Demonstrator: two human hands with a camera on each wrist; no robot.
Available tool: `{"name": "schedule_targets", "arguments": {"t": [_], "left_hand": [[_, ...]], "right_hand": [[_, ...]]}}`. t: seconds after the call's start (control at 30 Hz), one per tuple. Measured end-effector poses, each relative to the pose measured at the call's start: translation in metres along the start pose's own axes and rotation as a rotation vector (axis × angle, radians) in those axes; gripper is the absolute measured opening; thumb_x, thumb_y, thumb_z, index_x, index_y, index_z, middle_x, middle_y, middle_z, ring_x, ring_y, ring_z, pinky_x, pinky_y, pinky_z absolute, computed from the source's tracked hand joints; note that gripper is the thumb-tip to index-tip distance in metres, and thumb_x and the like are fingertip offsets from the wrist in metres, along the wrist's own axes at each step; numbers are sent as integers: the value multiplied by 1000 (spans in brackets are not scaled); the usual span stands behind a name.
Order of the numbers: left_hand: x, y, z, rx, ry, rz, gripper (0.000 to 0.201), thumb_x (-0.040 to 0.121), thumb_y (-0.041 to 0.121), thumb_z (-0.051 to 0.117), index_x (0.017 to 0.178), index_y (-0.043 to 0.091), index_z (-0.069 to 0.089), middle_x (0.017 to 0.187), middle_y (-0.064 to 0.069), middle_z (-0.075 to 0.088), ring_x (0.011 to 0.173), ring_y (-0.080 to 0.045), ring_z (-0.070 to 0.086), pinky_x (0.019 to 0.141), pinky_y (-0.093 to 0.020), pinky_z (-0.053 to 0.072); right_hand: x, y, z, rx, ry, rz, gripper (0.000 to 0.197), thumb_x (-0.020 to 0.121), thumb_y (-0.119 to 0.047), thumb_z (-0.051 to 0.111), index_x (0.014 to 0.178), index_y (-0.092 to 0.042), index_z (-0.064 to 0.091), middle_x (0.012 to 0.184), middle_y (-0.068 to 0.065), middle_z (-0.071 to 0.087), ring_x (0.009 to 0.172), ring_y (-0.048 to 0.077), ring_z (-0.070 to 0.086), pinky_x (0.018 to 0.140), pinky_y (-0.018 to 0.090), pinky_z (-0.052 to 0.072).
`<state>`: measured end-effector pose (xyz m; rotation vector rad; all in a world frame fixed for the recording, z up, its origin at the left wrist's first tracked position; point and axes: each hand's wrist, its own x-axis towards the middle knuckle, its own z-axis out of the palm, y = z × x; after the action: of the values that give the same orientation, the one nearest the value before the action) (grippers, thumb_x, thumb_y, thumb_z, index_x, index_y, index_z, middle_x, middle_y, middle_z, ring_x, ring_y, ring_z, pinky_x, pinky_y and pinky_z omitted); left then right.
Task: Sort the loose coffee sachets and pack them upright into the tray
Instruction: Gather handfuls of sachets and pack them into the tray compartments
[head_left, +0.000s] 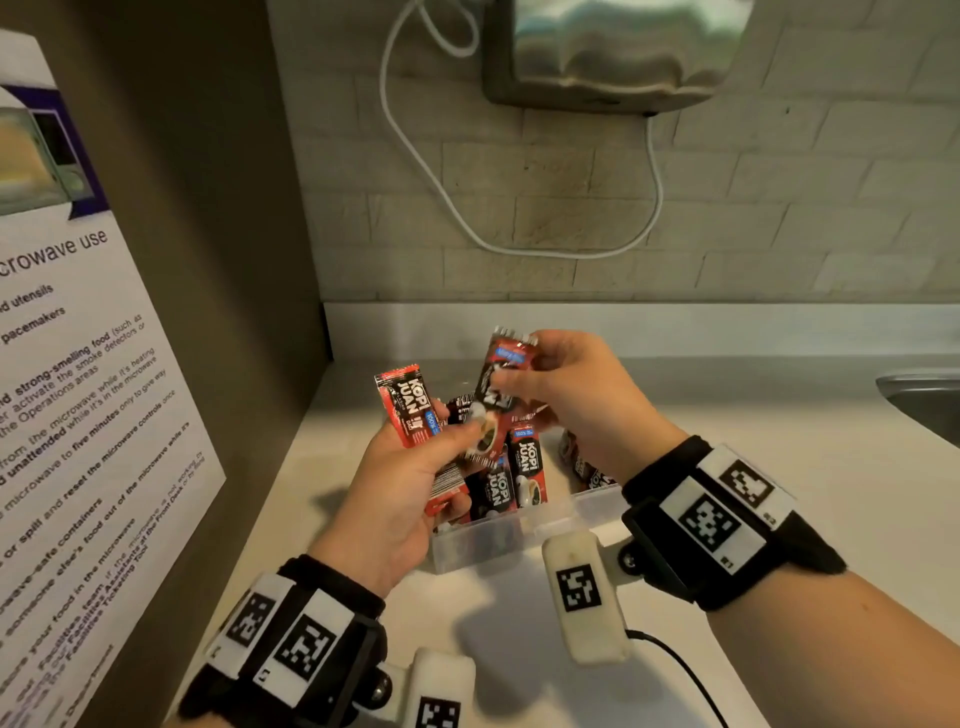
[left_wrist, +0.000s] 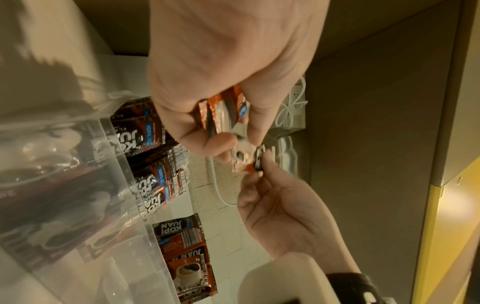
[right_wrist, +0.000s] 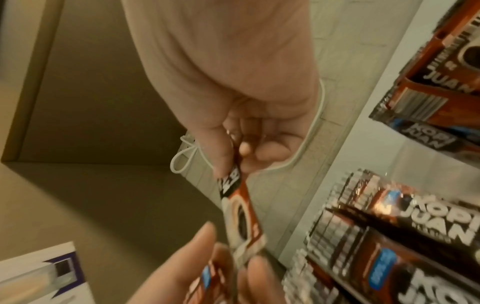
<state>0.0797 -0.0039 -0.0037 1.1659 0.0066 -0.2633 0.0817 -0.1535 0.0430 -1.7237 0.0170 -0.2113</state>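
Head view: our left hand (head_left: 395, 499) grips a stack of sachets (head_left: 410, 415) at frame centre, long axis near upright. Our right hand (head_left: 576, 395) pinches one sachet (head_left: 498, 374), its lower end at the stack. Tray (head_left: 483, 540) sits just below, on the desk (head_left: 519, 623).

Left wrist view: fingers (left_wrist: 207, 131) curled on stack.

Right wrist view: thumb and fingers clamp the sachet's top, pointing at our left hand.

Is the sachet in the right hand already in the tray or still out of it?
Out. The right hand pinches the sachet in the air above the clear tray.
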Motion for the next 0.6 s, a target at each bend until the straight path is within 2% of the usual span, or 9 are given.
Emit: {"name": "schedule_targets", "arguments": {"t": [0.03, 0.1, 0.17, 0.23, 0.27, 0.4, 0.47, 0.53, 0.6], "left_hand": [[0, 1, 0, -12, 7, -15, 16, 86, 11, 66, 94, 20, 55, 83, -4, 70, 65, -17, 65, 39, -21, 39], [0, 2, -2, -34, 27, -43, 5, 92, 17, 60, 95, 20, 57, 88, -4, 68, 67, -19, 63, 42, -22, 39], [-1, 4, -4, -51, 44, -58, 1, 94, 20, 57, 95, 19, 57, 89, -5, 66, 67, -19, 62, 44, -23, 39], [-1, 4, -5, -51, 46, -65, 1, 94, 20, 56, 94, 19, 57, 88, -5, 65, 66, -18, 60, 44, -23, 39], [-2, 4, -4, -48, 43, -69, 1, 95, 19, 56, 94, 19, 57, 88, -5, 65, 65, -17, 60, 44, -23, 39], [-3, 4, -1, -47, 30, -80, 2, 95, 20, 56, 95, 19, 58, 87, -5, 65, 65, -17, 60, 42, -25, 39], [-3, 4, -3, -64, 26, -88, 4, 94, 19, 55, 96, 19, 59, 86, -5, 65, 64, -17, 60, 41, -24, 39], [-3, 4, -5, -83, 19, -101, 10, 95, 18, 52, 97, 18, 61, 84, -4, 65, 64, -18, 60, 44, -23, 41], [-3, 3, -6, -87, 17, -109, 18, 96, 14, 46, 99, 17, 64, 83, -4, 64, 66, -19, 61, 46, -24, 43]], "right_hand": [[2, -1, -4, -9, 73, -12, 10, 84, 2, 65, 94, -1, 62, 75, 5, 67, 48, 6, 60, 42, 17, 43], [11, -1, -17, -90, 214, -18, 13, 90, 3, 56, 101, -1, 60, 85, 10, 67, 52, 9, 60, 43, 21, 43], [19, 3, -26, -203, 256, 25, 17, 93, 7, 45, 93, -5, 58, 88, 14, 65, 63, 22, 63, 55, 35, 55], [26, 15, -29, -309, 217, 112, 25, 93, 9, 40, 82, -9, 54, 86, 17, 63, 68, 30, 64, 71, 50, 58], [29, 21, -29, -363, 192, 160, 24, 93, 9, 41, 83, -9, 54, 86, 17, 63, 67, 29, 64, 74, 51, 58], [35, 51, -22, -536, 121, 286, 13, 91, 5, 50, 96, -5, 58, 94, 20, 66, 68, 28, 67, 68, 41, 60], [35, 62, -20, -544, 92, 339, 13, 93, 1, 50, 103, 0, 58, 95, 22, 67, 66, 26, 66, 67, 38, 58], [35, 70, -18, -545, 82, 359, 15, 94, 0, 48, 104, 5, 59, 94, 24, 68, 71, 30, 67, 66, 38, 56], [38, 76, -18, -586, 75, 346, 19, 92, 1, 48, 104, 9, 60, 91, 18, 68, 76, 31, 67, 65, 37, 57]]}}
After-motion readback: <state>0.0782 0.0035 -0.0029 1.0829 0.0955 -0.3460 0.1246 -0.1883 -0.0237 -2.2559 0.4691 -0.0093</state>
